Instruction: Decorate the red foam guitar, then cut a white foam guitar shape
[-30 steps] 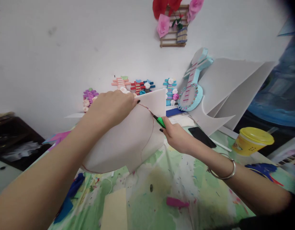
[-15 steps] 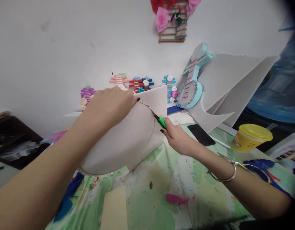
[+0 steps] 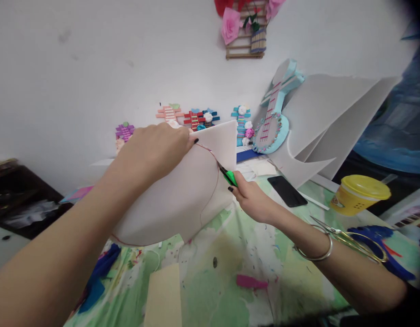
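A large white foam board (image 3: 176,195) stands tilted above the table, with a curved reddish line drawn on it. My left hand (image 3: 162,147) grips the board's top edge, its thumb on the near face and the other fingers hidden behind. In my right hand (image 3: 249,195) is a green and black utility knife (image 3: 228,175), held in a closed grip. The blade's tip meets the board on the drawn curve, right of my left thumb. A bangle (image 3: 321,254) circles my right wrist.
Right of the board lie a black phone (image 3: 287,190), a yellow-lidded tub (image 3: 360,195) and gold-handled scissors (image 3: 349,240). A blue paper guitar (image 3: 276,118) leans by white boards (image 3: 332,118). A cream strip (image 3: 164,295) and a pink piece (image 3: 251,282) lie in front.
The knife and my right hand have moved slightly down along the drawn curve. My left hand keeps its hold on the board.
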A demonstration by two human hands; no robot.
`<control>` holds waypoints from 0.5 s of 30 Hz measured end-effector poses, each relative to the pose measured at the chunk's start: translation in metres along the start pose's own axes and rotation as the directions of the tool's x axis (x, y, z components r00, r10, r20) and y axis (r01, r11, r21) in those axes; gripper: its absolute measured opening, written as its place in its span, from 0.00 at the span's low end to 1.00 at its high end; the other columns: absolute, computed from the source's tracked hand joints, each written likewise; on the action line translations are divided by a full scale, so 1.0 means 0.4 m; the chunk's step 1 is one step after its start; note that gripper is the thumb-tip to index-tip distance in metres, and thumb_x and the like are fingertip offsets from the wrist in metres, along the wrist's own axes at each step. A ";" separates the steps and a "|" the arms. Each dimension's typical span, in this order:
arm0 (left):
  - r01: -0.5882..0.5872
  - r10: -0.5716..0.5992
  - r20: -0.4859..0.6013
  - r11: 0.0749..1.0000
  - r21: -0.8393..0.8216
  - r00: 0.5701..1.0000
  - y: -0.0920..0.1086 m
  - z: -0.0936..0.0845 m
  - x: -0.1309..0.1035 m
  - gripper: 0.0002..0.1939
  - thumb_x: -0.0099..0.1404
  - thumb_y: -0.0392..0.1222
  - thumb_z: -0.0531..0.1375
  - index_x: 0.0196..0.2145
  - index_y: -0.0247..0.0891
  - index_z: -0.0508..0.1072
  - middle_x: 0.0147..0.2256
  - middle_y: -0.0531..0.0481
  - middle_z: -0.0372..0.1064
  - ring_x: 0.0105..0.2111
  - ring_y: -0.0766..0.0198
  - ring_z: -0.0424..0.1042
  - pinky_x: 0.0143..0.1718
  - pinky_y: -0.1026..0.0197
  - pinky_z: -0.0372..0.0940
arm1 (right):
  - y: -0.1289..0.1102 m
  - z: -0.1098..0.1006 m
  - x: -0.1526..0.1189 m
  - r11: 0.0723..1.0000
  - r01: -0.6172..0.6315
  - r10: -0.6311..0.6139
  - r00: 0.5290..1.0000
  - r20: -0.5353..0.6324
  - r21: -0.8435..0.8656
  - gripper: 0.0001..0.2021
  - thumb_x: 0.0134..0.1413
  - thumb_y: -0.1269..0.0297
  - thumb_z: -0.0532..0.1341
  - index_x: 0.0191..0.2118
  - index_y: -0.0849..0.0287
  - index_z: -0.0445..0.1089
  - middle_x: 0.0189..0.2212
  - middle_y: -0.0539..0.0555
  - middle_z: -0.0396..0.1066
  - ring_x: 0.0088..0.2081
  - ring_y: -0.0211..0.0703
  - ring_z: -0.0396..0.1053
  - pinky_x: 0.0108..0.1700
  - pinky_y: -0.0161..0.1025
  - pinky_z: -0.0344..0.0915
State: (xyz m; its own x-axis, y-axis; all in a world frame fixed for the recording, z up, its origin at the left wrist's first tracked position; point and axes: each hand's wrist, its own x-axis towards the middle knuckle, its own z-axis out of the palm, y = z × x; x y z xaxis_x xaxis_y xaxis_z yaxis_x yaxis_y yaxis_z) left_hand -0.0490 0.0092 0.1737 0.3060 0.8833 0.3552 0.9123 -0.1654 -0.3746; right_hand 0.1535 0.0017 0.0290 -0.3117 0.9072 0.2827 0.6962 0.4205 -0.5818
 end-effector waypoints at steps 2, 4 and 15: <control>0.004 -0.004 0.001 1.000 0.019 1.000 0.002 -0.001 0.000 0.28 0.68 0.53 0.39 0.38 0.35 0.73 0.32 0.36 0.70 0.38 0.45 0.72 0.39 0.49 0.64 | -0.002 0.002 -0.001 1.000 0.006 -0.006 1.000 -0.013 0.015 0.06 0.61 0.65 0.45 0.44 0.54 0.52 0.24 0.48 0.61 0.24 0.44 0.61 0.28 0.37 0.54; 0.004 -0.004 0.001 0.999 0.040 1.000 0.002 -0.001 0.001 0.28 0.69 0.53 0.39 0.38 0.35 0.73 0.33 0.36 0.70 0.38 0.45 0.72 0.38 0.50 0.64 | -0.005 0.008 -0.002 1.000 0.005 -0.005 1.000 -0.029 0.027 0.06 0.61 0.65 0.45 0.44 0.54 0.52 0.23 0.47 0.60 0.24 0.44 0.61 0.28 0.37 0.53; 0.010 -0.010 0.003 1.000 0.025 1.000 0.004 -0.002 0.000 0.28 0.69 0.53 0.38 0.39 0.34 0.73 0.35 0.35 0.70 0.38 0.44 0.72 0.39 0.48 0.64 | -0.007 0.051 -0.003 0.998 -0.033 0.038 0.994 -0.098 0.052 0.08 0.61 0.63 0.45 0.44 0.56 0.53 0.19 0.45 0.53 0.21 0.46 0.58 0.27 0.37 0.50</control>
State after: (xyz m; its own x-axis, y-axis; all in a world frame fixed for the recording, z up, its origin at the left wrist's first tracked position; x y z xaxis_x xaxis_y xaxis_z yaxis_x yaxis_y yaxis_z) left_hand -0.0472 0.0084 0.1738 0.2959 0.8861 0.3566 0.9084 -0.1456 -0.3920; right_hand 0.1386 -0.0002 0.0149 -0.2201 0.9165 0.3341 0.6715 0.3908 -0.6296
